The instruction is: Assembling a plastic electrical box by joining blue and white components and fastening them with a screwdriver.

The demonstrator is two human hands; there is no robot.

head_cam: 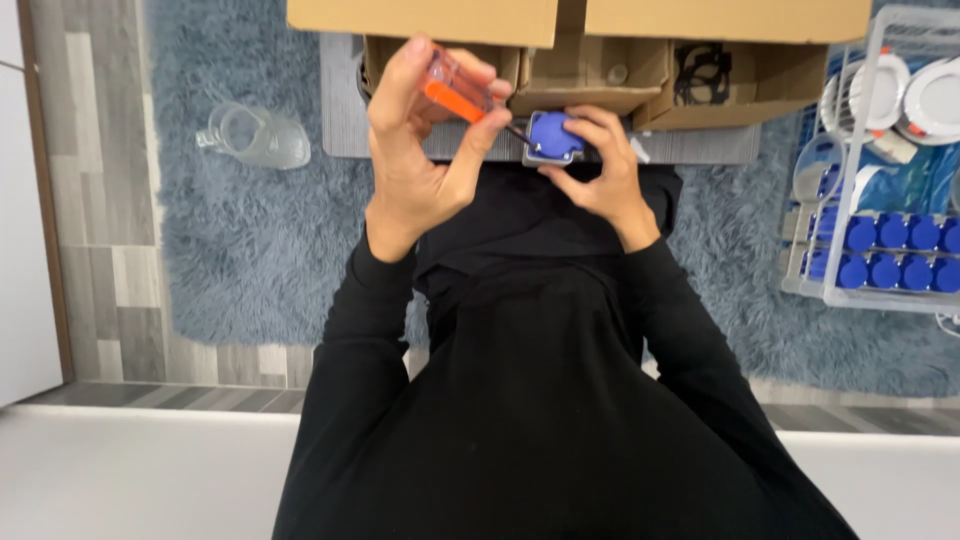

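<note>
Two hands work at twelve o'clock: the left hand (425, 150) is closed around an orange-handled screwdriver (458, 95), its tip on a blue socket (553, 137) that the right hand (600, 175) grips from the side. Beyond them sits an open cardboard box (590, 75) holding black rings (705, 72); at three o'clock a white wire basket (850, 220) holds more blue sockets.

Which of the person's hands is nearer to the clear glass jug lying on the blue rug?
The left hand. It holds an orange-handled screwdriver to the right of the jug. The right hand is farther right, resting on a blue cap.
</note>
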